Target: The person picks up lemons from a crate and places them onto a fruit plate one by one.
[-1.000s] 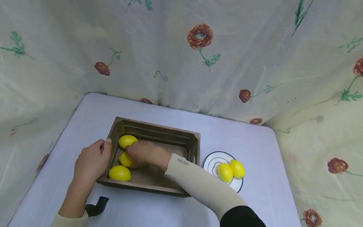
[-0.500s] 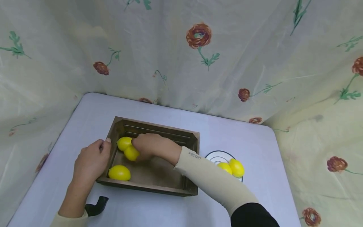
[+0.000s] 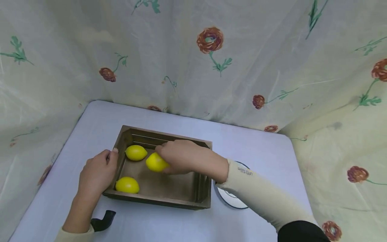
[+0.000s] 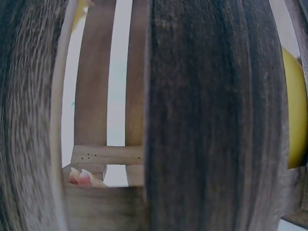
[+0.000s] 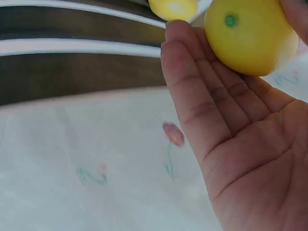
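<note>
My right hand (image 3: 181, 158) holds a yellow lemon (image 3: 156, 162) over the floor of a brown wooden crate (image 3: 169, 191). In the right wrist view the lemon (image 5: 250, 38) shows a green stem end, pinched between the fingers and the thumb. My left hand (image 3: 98, 173) grips the crate's left wall, thumb along the rim. Through the slats in the left wrist view, fingertips (image 4: 84, 178) of that hand show. Inside the crate lie two more lemons, one at the back left (image 3: 136, 153) and one at the front left (image 3: 127, 185).
A white plate (image 3: 234, 200) with a dark rim sits right of the crate, partly covered by my right sleeve (image 3: 260, 191). A black curved object (image 3: 103, 220) is beside my left wrist. The white table (image 3: 169, 222) ends at a floral curtain (image 3: 181, 67).
My right hand has picked up the middle lemon and moved right with it, away from the back-left lemon. My left hand stays on the crate. My right sleeve now hides the lemons on the plate.
</note>
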Demonstrator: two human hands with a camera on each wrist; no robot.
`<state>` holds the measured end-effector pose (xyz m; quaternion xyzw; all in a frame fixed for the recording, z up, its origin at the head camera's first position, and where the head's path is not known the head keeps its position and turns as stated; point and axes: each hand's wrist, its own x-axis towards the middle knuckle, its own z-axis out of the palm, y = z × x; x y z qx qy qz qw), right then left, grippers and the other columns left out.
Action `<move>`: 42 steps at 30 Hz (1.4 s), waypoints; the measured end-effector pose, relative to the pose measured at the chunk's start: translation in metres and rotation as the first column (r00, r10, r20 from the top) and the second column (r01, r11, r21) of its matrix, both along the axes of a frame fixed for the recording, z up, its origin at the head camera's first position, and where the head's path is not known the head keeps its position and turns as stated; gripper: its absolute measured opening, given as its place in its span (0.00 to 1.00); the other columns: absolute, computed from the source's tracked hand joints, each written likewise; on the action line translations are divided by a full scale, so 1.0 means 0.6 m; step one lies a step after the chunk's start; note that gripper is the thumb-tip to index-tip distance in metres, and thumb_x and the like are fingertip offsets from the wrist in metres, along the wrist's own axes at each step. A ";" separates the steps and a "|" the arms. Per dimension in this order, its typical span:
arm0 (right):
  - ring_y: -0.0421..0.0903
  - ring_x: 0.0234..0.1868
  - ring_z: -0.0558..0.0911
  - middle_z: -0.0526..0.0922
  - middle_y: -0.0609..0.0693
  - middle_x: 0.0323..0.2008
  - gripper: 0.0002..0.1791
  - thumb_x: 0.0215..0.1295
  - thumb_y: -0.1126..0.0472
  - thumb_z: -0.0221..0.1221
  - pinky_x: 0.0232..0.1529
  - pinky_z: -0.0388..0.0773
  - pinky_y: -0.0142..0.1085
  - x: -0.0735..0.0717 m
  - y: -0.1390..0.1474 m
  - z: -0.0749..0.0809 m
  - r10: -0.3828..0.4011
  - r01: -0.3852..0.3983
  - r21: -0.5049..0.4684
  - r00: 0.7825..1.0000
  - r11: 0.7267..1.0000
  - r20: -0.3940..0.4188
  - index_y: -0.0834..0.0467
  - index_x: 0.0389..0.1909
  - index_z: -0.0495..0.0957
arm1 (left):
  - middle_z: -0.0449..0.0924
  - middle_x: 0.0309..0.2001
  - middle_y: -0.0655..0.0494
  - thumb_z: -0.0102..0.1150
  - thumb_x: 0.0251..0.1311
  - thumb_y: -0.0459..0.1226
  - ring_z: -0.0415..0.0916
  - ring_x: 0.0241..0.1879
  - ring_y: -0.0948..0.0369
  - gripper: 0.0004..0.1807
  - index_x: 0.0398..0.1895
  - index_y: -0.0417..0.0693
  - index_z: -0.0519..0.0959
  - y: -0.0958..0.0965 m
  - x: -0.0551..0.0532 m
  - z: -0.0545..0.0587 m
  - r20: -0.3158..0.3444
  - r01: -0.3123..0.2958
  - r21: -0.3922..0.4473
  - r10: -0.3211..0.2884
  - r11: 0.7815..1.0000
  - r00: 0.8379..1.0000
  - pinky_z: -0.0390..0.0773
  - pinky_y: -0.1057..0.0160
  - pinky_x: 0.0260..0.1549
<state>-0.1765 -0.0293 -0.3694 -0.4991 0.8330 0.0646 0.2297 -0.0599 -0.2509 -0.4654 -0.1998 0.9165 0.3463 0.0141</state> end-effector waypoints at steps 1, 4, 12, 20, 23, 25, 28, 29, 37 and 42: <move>0.42 0.38 0.79 0.82 0.46 0.45 0.26 0.65 0.48 0.71 0.40 0.79 0.37 0.003 0.009 0.009 -0.001 0.001 -0.008 1.000 1.000 -0.006 0.54 0.60 0.77 | 0.66 0.20 0.50 0.33 0.82 0.54 0.67 0.21 0.52 0.30 0.30 0.42 0.72 0.000 0.000 0.000 -0.001 -0.001 0.000 0.001 1.000 1.000 0.64 0.58 0.18; 0.43 0.38 0.79 0.83 0.46 0.45 0.25 0.65 0.48 0.71 0.41 0.79 0.38 0.009 0.034 0.034 -0.022 0.022 -0.043 1.000 0.999 0.004 0.54 0.58 0.77 | 0.65 0.20 0.51 0.33 0.82 0.54 0.66 0.20 0.53 0.30 0.29 0.42 0.72 0.000 0.000 0.000 -0.005 -0.004 -0.002 0.004 1.000 1.000 0.64 0.58 0.17; 0.42 0.37 0.79 0.83 0.46 0.47 0.28 0.62 0.49 0.74 0.41 0.79 0.38 0.018 0.119 0.069 -0.150 0.162 -0.201 0.986 0.966 0.073 0.55 0.59 0.78 | 0.64 0.20 0.51 0.32 0.82 0.55 0.65 0.20 0.53 0.30 0.30 0.43 0.72 0.000 -0.001 -0.003 0.002 -0.001 0.011 0.001 1.000 1.000 0.64 0.59 0.17; 0.40 0.33 0.76 0.81 0.43 0.43 0.29 0.61 0.50 0.74 0.37 0.78 0.37 0.037 0.210 0.082 -0.250 0.253 -0.266 0.967 0.930 0.047 0.56 0.60 0.78 | 0.65 0.20 0.51 0.33 0.82 0.55 0.65 0.20 0.54 0.31 0.30 0.42 0.73 0.004 -0.006 -0.003 -0.001 0.022 0.026 -0.022 0.999 1.000 0.65 0.59 0.17; 0.41 0.37 0.78 0.83 0.44 0.48 0.33 0.62 0.51 0.74 0.41 0.80 0.40 0.041 0.240 0.088 -0.303 0.304 -0.263 0.952 0.916 0.044 0.57 0.65 0.77 | 0.65 0.20 0.51 0.32 0.82 0.55 0.65 0.20 0.54 0.31 0.30 0.43 0.72 0.004 -0.003 -0.002 0.009 0.012 0.027 -0.012 1.000 1.000 0.64 0.59 0.17; 0.42 0.40 0.80 0.84 0.47 0.52 0.34 0.62 0.52 0.74 0.44 0.82 0.43 0.041 0.260 0.092 -0.338 0.337 -0.268 0.940 0.903 0.043 0.59 0.67 0.75 | 0.65 0.20 0.51 0.32 0.82 0.55 0.65 0.20 0.53 0.31 0.29 0.43 0.72 0.001 -0.002 -0.001 0.007 0.008 0.025 -0.009 1.000 1.000 0.64 0.59 0.18; 0.44 0.41 0.81 0.84 0.48 0.51 0.33 0.62 0.53 0.74 0.45 0.82 0.46 0.035 0.286 0.095 -0.382 0.377 -0.291 0.923 0.879 0.042 0.59 0.65 0.75 | 0.65 0.20 0.50 0.31 0.82 0.55 0.66 0.21 0.53 0.31 0.30 0.43 0.72 -0.005 0.001 0.001 0.013 0.004 0.021 -0.004 1.000 1.000 0.64 0.58 0.18; 0.44 0.41 0.81 0.84 0.49 0.51 0.33 0.62 0.53 0.74 0.45 0.82 0.46 0.032 0.295 0.096 -0.395 0.389 -0.295 0.918 0.873 0.041 0.60 0.65 0.75 | 0.65 0.21 0.50 0.31 0.82 0.55 0.66 0.21 0.53 0.31 0.30 0.43 0.72 -0.007 0.002 0.001 0.016 0.003 0.020 -0.003 1.000 1.000 0.64 0.58 0.19; 0.49 0.44 0.82 0.84 0.53 0.51 0.34 0.60 0.56 0.76 0.50 0.82 0.52 0.008 0.346 0.084 -0.464 0.449 -0.273 0.886 0.851 0.009 0.63 0.63 0.74 | 0.65 0.21 0.50 0.32 0.82 0.55 0.66 0.21 0.52 0.30 0.30 0.42 0.71 -0.008 0.004 0.000 0.013 0.003 0.034 -0.003 0.999 1.000 0.64 0.58 0.19; 0.52 0.44 0.81 0.84 0.57 0.51 0.34 0.59 0.60 0.76 0.51 0.82 0.54 -0.015 0.369 0.054 -0.513 0.506 -0.213 0.858 0.836 0.026 0.65 0.63 0.73 | 0.64 0.20 0.51 0.33 0.82 0.54 0.65 0.21 0.53 0.30 0.30 0.42 0.71 -0.002 -0.001 -0.001 0.005 0.007 0.038 -0.007 0.999 1.000 0.64 0.59 0.18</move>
